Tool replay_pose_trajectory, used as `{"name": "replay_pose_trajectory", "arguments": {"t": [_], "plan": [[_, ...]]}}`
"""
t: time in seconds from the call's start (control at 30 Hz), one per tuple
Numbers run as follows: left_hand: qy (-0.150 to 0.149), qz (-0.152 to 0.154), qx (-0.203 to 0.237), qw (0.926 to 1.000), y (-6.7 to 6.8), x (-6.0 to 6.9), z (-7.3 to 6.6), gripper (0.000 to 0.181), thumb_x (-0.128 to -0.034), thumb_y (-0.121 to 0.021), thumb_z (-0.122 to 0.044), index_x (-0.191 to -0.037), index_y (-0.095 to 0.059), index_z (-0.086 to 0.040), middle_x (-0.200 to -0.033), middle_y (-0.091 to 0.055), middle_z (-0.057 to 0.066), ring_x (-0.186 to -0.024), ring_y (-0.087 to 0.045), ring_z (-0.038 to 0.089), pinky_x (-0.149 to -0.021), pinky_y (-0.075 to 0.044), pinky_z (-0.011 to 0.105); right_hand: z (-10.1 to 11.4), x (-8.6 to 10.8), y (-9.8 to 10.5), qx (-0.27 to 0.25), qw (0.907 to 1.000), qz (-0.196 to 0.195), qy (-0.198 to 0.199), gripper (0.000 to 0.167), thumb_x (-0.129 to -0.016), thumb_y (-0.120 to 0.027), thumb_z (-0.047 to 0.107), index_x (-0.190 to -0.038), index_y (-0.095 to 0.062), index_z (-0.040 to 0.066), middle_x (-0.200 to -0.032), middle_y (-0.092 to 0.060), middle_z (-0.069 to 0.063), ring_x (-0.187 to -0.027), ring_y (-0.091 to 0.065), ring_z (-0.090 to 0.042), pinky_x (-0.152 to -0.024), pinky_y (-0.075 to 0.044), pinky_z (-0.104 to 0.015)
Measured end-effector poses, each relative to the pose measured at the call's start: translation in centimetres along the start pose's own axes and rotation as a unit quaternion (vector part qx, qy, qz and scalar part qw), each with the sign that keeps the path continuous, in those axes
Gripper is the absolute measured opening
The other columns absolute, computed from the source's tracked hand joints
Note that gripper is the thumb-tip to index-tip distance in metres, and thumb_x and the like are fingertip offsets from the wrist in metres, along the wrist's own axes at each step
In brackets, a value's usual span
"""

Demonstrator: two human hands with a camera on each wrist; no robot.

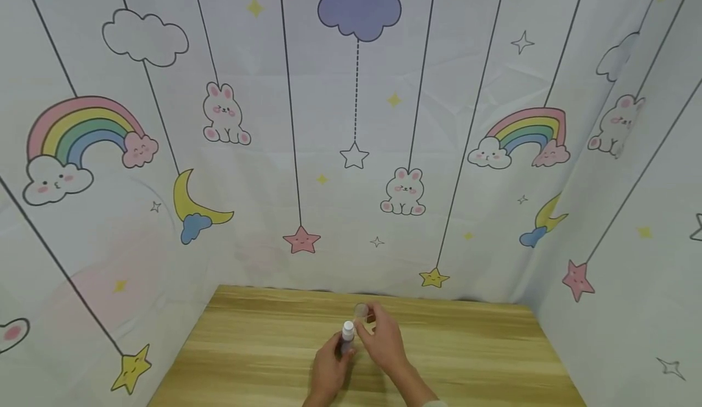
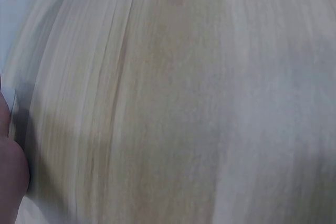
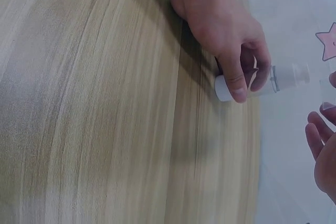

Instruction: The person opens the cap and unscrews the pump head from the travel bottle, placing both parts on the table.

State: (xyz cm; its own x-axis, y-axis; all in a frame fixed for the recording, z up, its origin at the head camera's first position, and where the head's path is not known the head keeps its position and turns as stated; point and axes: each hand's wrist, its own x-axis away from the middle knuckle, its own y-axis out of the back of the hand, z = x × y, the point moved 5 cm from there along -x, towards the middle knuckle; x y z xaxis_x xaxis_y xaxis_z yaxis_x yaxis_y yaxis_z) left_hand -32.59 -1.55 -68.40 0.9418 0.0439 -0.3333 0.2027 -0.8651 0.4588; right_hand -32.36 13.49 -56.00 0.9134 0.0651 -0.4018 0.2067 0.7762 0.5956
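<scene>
At the far edge of the wooden table (image 1: pixel 263 334), a white backdrop (image 1: pixel 340 212) goes up & also walls in both sides. Prints on it: pink star (image 1: pixel 301 240) & yellow star (image 1: pixel 434 278) low at back, rabbit (image 1: pixel 403 194) btwn & above, rainbow (image 1: pixel 88 117) on L side, another on R. A bit of pale sleeve (image 1: pixel 435 404) shows at bottom. L wrist view = mostly tabletop, w/ only part of a hand at the edge. In the way: L fingers cover much of the bottle (image 1: pixel 348 334), R fingers hide part of the clear cap (image 1: pixel 360 312).

L hand (image 1: pixel 329 367): curled round bottle's body, thumb & fingers gripping, over middle of table; pale nozzle end sticks out past fingers, white end shows on other side in R wrist view. Can't tell if base touches table.

R hand (image 1: pixel 384 337): thumb & fingertips bent in, pinching the cap, approx. just beyond bottle's top & apart from it, w/ a small gap in R wrist view.
</scene>
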Motion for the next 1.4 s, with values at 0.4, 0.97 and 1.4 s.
{"name": "replay_pose_trajectory", "arguments": {"t": [0.4,0.97,1.4], "plan": [[0.017,0.007,0.004,0.9998,-0.1,0.0,-0.1,0.042,-0.0917,-0.083,-0.016,-0.13,-0.069,-0.008,-0.121,-0.076,0.012,-0.108,-0.074,0.03,-0.093,-0.06,0.05,-0.7,0.1,0.3,-0.009,0.9998,0.004,-0.016,0.025,-0.097,-0.079,0.02,-0.117,-0.066,0.015,-0.109,-0.072,0.002,-0.096,-0.069,-0.019,-0.074,-0.057,-0.029],[0.031,0.002,-0.004,0.9995,-0.2,-0.1,-0.1,0.041,-0.0916,-0.084,-0.013,-0.129,-0.069,-0.007,-0.121,-0.075,0.014,-0.108,-0.074,0.03,-0.095,-0.059,0.052,-1.9,0.3,0.5,-0.004,0.9996,-0.008,-0.028,0.026,-0.093,-0.082,0.017,-0.113,-0.065,0.015,-0.098,-0.068,0.005,-0.091,-0.067,-0.016,-0.074,-0.057,-0.029],[0.023,-0.003,-0.003,0.9997,-0.2,-0.1,-0.1,0.04,-0.0919,-0.084,-0.016,-0.128,-0.07,-0.008,-0.119,-0.076,0.012,-0.107,-0.074,0.028,-0.094,-0.059,0.051,-2.4,0.3,0.9,-0.005,0.9991,-0.011,-0.041,0.028,-0.094,-0.08,0.019,-0.116,-0.065,0.013,-0.105,-0.072,0.001,-0.093,-0.068,-0.017,-0.075,-0.058,-0.029]]}}
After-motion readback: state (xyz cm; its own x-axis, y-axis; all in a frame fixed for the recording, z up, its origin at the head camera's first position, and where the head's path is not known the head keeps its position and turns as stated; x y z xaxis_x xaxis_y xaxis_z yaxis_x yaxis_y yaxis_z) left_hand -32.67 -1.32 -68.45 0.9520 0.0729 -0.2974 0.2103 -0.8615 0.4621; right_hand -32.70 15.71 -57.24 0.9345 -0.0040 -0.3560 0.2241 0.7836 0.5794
